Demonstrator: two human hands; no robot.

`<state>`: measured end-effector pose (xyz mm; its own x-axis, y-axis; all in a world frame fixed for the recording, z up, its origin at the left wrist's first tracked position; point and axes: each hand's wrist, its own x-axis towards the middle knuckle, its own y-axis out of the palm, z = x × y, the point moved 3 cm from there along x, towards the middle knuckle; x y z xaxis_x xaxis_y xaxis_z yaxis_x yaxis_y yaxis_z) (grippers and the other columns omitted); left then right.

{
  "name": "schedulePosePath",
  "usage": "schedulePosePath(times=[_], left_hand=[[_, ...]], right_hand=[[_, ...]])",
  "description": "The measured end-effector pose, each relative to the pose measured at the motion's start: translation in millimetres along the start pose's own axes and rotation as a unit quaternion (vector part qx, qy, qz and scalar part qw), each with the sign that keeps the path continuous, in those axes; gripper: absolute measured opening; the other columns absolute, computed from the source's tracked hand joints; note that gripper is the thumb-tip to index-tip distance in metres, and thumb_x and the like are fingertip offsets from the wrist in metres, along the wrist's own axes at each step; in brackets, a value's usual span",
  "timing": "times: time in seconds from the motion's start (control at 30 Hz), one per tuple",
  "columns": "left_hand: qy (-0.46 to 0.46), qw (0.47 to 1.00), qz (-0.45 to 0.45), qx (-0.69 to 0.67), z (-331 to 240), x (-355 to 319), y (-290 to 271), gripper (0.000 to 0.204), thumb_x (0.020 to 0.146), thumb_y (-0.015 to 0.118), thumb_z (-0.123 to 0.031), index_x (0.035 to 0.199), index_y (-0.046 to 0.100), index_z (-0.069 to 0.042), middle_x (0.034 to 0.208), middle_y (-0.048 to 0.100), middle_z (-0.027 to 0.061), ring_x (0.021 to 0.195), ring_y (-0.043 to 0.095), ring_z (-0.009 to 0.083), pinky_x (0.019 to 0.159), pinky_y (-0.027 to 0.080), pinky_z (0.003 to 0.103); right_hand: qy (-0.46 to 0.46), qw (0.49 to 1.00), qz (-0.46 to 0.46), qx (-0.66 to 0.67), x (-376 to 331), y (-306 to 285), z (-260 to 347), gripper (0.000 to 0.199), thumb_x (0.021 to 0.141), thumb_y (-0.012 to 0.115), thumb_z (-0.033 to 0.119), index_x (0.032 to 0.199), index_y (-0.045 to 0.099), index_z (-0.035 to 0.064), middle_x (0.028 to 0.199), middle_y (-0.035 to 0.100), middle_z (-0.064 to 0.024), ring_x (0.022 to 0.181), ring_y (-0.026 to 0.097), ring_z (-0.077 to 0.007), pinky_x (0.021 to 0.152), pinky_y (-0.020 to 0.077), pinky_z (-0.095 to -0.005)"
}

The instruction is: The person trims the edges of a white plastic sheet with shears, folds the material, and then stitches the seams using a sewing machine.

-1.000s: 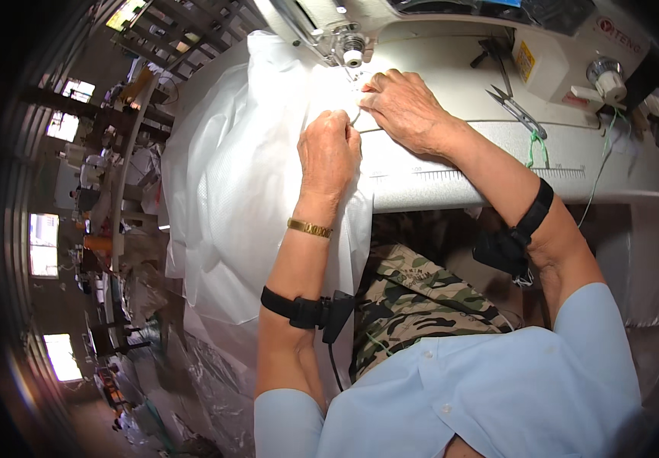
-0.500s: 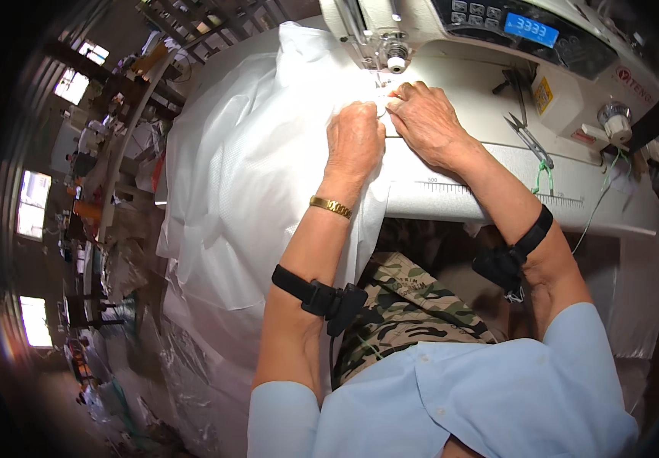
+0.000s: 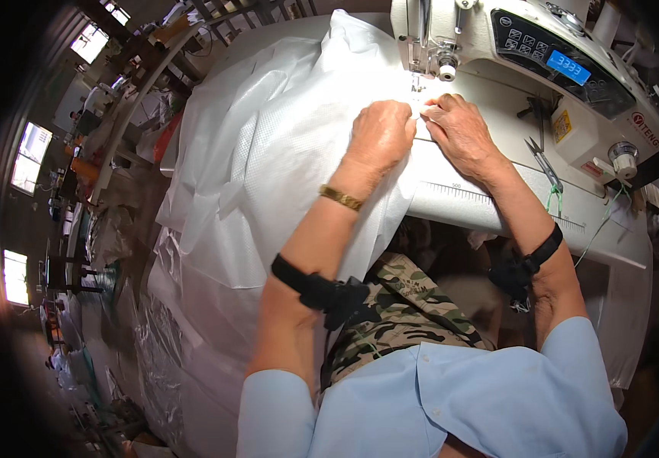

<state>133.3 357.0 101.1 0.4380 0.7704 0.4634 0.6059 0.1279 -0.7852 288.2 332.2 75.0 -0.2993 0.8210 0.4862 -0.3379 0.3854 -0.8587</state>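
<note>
A large sheet of white fabric (image 3: 268,160) spreads over the left of the sewing table and hangs down past its front edge. My left hand (image 3: 381,136) is closed on the edge of this fabric, just in front of the sewing machine's needle area (image 3: 418,82). Beside it, my right hand (image 3: 461,131) pinches the same edge between thumb and fingers. Both hands sit close together, a small gap between them. Strong light washes out the bit of cloth at the fingertips. The white sewing machine (image 3: 482,53) stands over the far side.
Thread snips (image 3: 547,164) with a green cord lie on the table right of my right hand. A dark metal piece (image 3: 537,111) lies behind them. A ruler scale (image 3: 455,191) runs along the table's front edge. Benches and piled materials (image 3: 108,229) fill the room at left.
The view has shifted, so machine and table appear farther right. Both hands now sit slightly nearer to me from the needle, still gripping the fabric edge.
</note>
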Motion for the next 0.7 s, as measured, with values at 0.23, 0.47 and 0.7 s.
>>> schedulePosePath(times=[0.23, 0.47, 0.7], left_hand=[[0.017, 0.998, -0.019, -0.063, 46, -6, -134, 0.024, 0.092, 0.054, -0.01, 0.108, 0.068, 0.0, 0.081, 0.069, 0.0063, 0.065, 0.062, 0.0086, 0.057, 0.05, 0.023], [-0.099, 0.949, -0.046, 0.297, 204, -48, -152, 0.03, 0.097, 0.049, -0.022, 0.116, 0.062, -0.002, 0.115, 0.063, 0.0203, 0.105, 0.06, 0.0361, 0.089, 0.048, 0.041], [-0.081, 0.946, -0.036, 0.311, 215, -52, -76, 0.016, 0.091, 0.049, -0.011, 0.102, 0.056, -0.003, 0.101, 0.063, 0.0162, 0.093, 0.064, 0.0338, 0.08, 0.052, 0.043]], right_hand=[[0.0, 0.999, -0.004, 0.046, -8, -6, 2, 0.022, 0.09, 0.058, 0.02, 0.103, 0.069, 0.0051, 0.109, 0.06, -0.0116, 0.108, 0.054, -0.0258, 0.094, 0.0416, -0.04], [0.003, 0.999, 0.009, 0.032, -15, -7, -1, 0.026, 0.091, 0.06, 0.022, 0.11, 0.065, 0.0055, 0.108, 0.06, -0.0108, 0.108, 0.054, -0.0245, 0.096, 0.0421, -0.0389], [-0.016, 1.0, -0.009, 0.018, -13, -3, 1, 0.02, 0.09, 0.06, 0.018, 0.108, 0.065, 0.0104, 0.105, 0.06, -0.008, 0.104, 0.056, -0.0236, 0.091, 0.0437, -0.0375]])
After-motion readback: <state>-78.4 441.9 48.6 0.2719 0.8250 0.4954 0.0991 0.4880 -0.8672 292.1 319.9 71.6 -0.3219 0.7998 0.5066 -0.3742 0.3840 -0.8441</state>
